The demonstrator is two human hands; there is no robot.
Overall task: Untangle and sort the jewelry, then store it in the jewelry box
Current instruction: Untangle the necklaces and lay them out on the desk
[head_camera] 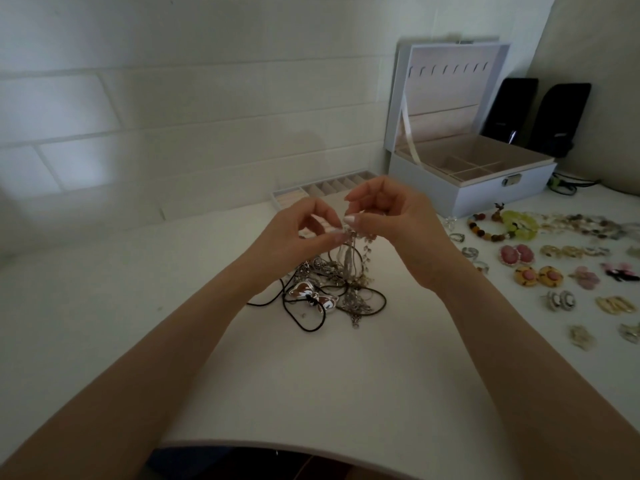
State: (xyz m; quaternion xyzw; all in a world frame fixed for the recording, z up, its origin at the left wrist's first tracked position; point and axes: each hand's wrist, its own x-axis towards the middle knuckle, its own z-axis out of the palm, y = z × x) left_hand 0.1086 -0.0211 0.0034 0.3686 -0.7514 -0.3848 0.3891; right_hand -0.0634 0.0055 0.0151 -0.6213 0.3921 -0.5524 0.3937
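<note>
I am holding both hands up over the middle of the white table, fingertips meeting. My left hand is pinching a bunch of thin chain strands between thumb and forefinger. My right hand is pinching the same bunch just beside it, its other fingers curling loosely above. The strands are hanging straight down into the tangle of necklaces, which is lying on the table just below my hands. In that heap a brown-and-white butterfly pendant is sitting on the left side, and a black cord is looping around it toward the near edge — which strand belongs to which necklace I cannot tell.

The jewelry box is standing at the far right with its lid upright, its divided compartments showing. A slotted tray is lying behind my hands, partly hidden. To the right, well apart from the tangle, other pieces are lying spread out: rings, a beaded bracelet, a yellow-green bracelet, pink oval earrings and round yellow-and-pink earrings. Two black speakers are standing behind the box.
</note>
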